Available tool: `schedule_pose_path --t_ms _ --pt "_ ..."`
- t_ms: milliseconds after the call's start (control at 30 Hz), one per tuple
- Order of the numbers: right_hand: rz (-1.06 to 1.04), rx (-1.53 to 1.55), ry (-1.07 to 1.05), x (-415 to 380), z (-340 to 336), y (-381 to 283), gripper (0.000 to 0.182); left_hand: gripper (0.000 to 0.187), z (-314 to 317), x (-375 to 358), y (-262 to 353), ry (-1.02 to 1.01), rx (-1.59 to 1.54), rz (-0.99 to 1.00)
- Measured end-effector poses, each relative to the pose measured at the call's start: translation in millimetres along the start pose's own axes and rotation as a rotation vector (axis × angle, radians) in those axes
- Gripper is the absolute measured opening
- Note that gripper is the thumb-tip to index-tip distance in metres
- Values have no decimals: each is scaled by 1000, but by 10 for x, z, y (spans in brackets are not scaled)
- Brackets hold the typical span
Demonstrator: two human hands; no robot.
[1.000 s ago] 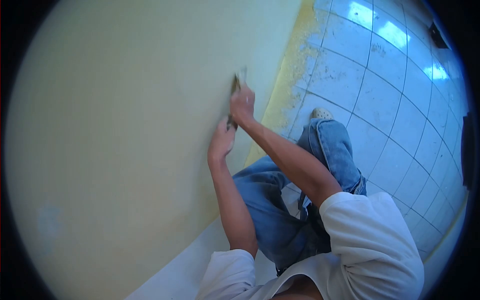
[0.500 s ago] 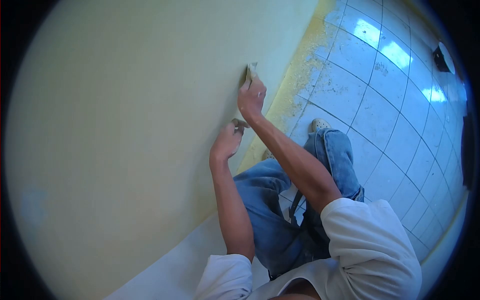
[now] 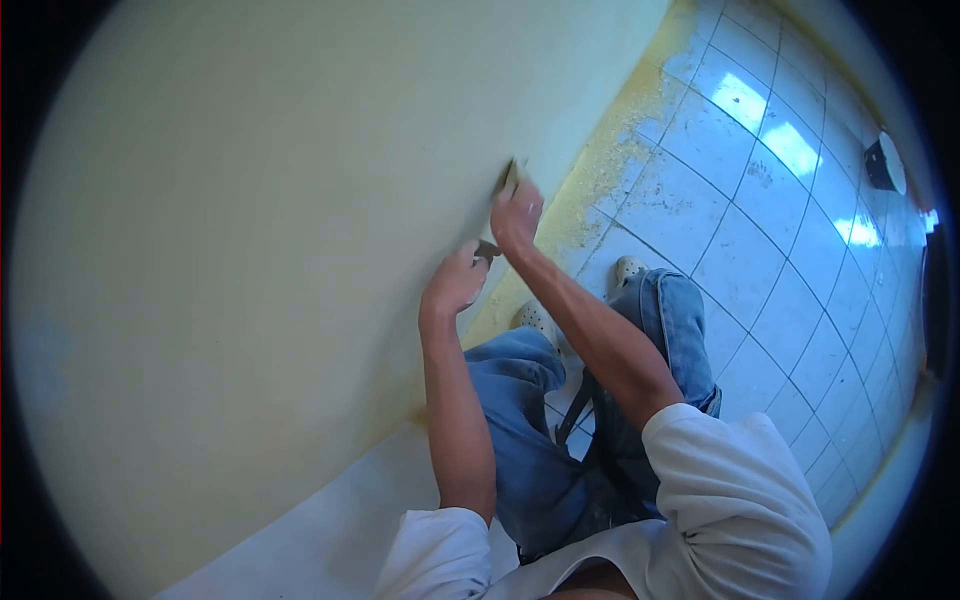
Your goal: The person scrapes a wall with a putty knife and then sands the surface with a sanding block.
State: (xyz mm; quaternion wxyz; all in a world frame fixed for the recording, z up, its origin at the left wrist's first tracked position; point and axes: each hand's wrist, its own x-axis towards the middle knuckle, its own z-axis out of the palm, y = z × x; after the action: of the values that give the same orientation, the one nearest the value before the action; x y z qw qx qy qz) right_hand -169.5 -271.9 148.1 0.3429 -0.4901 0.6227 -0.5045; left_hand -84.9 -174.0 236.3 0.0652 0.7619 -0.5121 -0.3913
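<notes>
My right hand [image 3: 516,213] presses a small flat sanding piece [image 3: 510,176] against the pale yellow wall [image 3: 250,250], fingers closed over it. Just below it, my left hand [image 3: 455,282] rests on the wall with its fingers curled around a small dark piece [image 3: 487,248]; what that piece is cannot be told. The two hands are nearly touching. Both forearms are bare, with white sleeves pushed up near the elbows.
Yellow dust [image 3: 610,170] lies along the foot of the wall on the white tiled floor [image 3: 760,230]. My legs in blue jeans [image 3: 520,440] and light shoes [image 3: 628,268] are beside the wall. A dark round object [image 3: 884,162] sits far right.
My right hand slid up the wall with the sanding piece, then came back down close to the left hand. The view shifted slightly; the left hand stayed nearly in place.
</notes>
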Motion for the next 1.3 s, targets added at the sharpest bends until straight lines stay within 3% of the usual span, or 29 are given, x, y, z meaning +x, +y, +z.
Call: schedule_pose_path --t_ms 67,100,233,367,500,600,700,800,933,967,1033,1100,1200,1233,1300 --pt "-122 128 30 182 -185 -316 37 34 -24 -60 91 -17 -73 -8" --pt "-30 128 -35 149 -189 -339 39 34 -29 -102 117 -34 -103 -8" --pt "7 -38 -47 -63 5 44 39 35 21 28 -52 -54 -13 9" --pt "-254 159 22 239 -193 -405 48 37 21 3 -60 -17 -117 65" --pt "-41 -85 -104 -92 -82 -38 56 37 13 30 -38 -17 -36 49" --pt "-136 140 -19 149 -199 -395 52 38 -29 -77 164 -24 12 -29" --pt "-174 89 -81 156 -214 -349 52 38 17 -3 48 -41 -29 17" --pt "97 -50 -125 -79 -92 -103 55 37 20 61 10 -41 11 6" --pt "-76 252 -34 189 -273 -588 40 36 75 39 2 15 -16 9" --pt "87 174 -194 180 -387 -629 41 36 73 40 -38 -17 -29 8" --pt "113 62 -149 -19 -168 -215 42 37 54 94 59 -36 -26 11" --pt "131 19 -144 -27 -159 -252 45 37 18 35 102 -28 14 -27" --pt "-308 240 95 234 -193 -519 52 37 -5 -1 146 -49 -32 -35" --pt "-147 212 -63 255 -284 -503 48 37 65 -41 73 -62 -59 -45" --pt "119 66 -148 35 -113 29 44 36 87 76 46 -65 -90 -16"
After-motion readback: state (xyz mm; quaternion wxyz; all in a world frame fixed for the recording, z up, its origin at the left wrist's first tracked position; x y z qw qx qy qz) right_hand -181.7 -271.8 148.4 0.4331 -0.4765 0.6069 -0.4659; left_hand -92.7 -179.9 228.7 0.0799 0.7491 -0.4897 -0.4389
